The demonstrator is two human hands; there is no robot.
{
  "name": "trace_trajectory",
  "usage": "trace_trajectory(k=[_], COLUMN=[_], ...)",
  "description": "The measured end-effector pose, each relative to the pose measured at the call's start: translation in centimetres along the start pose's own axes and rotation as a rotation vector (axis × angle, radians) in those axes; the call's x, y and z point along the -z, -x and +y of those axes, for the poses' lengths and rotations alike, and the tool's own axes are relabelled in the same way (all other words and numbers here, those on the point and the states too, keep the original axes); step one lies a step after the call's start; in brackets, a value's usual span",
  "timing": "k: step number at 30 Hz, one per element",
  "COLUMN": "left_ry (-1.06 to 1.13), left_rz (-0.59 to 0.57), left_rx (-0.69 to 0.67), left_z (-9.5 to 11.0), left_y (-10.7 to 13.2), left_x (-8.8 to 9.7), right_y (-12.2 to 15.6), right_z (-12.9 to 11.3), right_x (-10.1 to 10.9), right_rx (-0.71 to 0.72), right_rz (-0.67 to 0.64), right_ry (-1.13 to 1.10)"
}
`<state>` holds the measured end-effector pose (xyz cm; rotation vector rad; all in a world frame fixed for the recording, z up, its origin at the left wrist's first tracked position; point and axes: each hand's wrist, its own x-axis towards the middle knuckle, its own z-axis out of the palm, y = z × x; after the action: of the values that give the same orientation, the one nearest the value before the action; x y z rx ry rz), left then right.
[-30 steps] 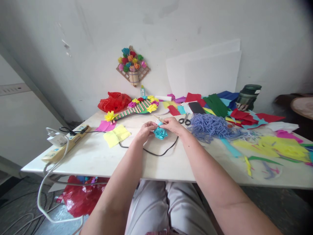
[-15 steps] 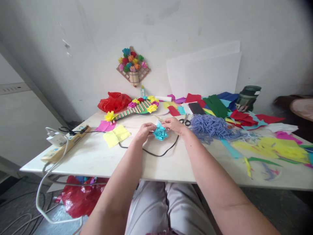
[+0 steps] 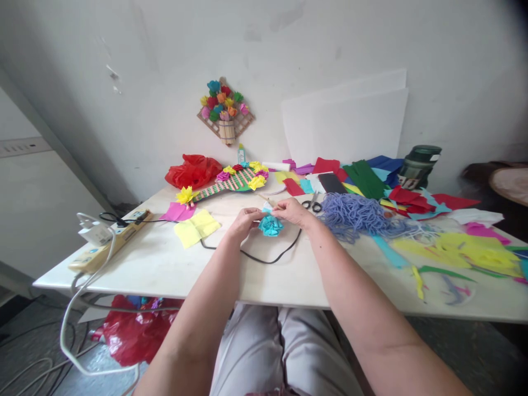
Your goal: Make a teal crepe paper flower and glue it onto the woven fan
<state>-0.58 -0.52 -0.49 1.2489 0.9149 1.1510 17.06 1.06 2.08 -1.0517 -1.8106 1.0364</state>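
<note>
Between my two hands is a ruffled turquoise paper flower [image 3: 270, 226], its petals facing me and its narrow, whitish base pointing away. My left hand [image 3: 247, 221] pinches it from the left side, fingers closed near the base. From the right, my right hand [image 3: 290, 211] pinches the same base with thumb and forefinger. Scissors [image 3: 312, 204] with black handles lie just beyond my right hand. A black cord [image 3: 270, 262] curves on the table below the flower. To the left lie a creased yellow paper square [image 3: 197, 228] and a magenta paper piece [image 3: 175, 212].
A green lute-shaped craft [image 3: 231, 184] with paper flowers lies at the back, beside a red plastic bag [image 3: 193, 171]. Blue-violet yarn [image 3: 355, 214], coloured paper scraps [image 3: 457, 250] and a dark green bottle [image 3: 418, 166] cover the right side. A power strip [image 3: 111, 242] sits at left.
The turquoise flower has turned slightly in my fingers, so its petals look rounder and face me more. Both hands stay in nearly the same place.
</note>
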Motion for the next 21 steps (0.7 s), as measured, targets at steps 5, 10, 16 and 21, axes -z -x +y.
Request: trace_trajectory(k=[5,10,16,21], left_ry=[-0.027,-0.046,-0.101,-0.127], left_rz=[-0.029,0.025,0.078,0.125], left_rx=[0.003,-0.031,-0.046,-0.063], left_z=[0.08,0.14,0.31,0.32], left_y=[0.16,0.01,0.01,0.04], left_x=[0.0,0.13,-0.07,-0.22], right_y=[0.14,0.5,0.47,0.42], right_z=[-0.08,-0.6,-0.68,-0.53], right_x=[0.03,0.22,0.16,0.12], right_rx=[0.005,-0.016,-0.063,-0.06], right_rz=[-0.027,-0.043,-0.016,-0.009], right_ry=[0.003,-0.062,-0.097,-0.076])
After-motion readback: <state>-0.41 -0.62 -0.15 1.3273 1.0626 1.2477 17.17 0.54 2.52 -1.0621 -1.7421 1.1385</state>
